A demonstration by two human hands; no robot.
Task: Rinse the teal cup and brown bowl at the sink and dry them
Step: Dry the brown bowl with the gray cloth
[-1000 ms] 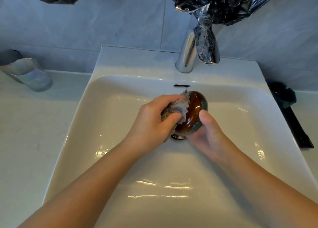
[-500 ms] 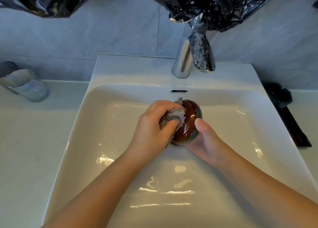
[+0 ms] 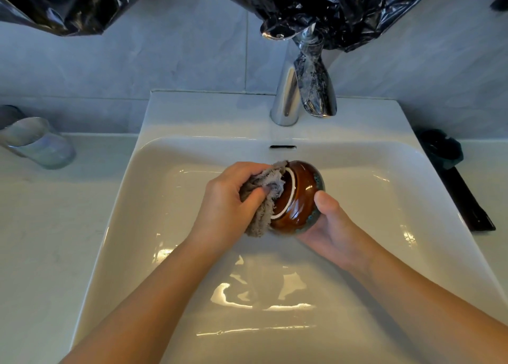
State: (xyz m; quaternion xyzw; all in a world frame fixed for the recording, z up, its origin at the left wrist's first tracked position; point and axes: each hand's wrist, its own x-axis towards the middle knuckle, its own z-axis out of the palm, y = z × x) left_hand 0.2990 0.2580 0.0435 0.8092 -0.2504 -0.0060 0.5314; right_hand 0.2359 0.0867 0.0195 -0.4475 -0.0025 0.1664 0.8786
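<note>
Over the sink (image 3: 170, 199), the right hand (image 3: 327, 226) is cupping the brown bowl (image 3: 299, 199) on its side while the left hand (image 3: 228, 201) is gripping a grey cloth (image 3: 264, 188) against its base.

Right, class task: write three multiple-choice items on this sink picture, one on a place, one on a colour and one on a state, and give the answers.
1. Where is the brown bowl? A on the counter; B held over the sink basin; C inside a cupboard.
2. What colour is the cloth? A grey; B red; C yellow.
3. What is the tap doing? A running hard; B spraying sideways; C giving no water.
Answers: 1 B, the right hand holds it over the basin; 2 A, the left hand grips a grey cloth against the bowl's base; 3 C, no stream leaves the spout.
</note>
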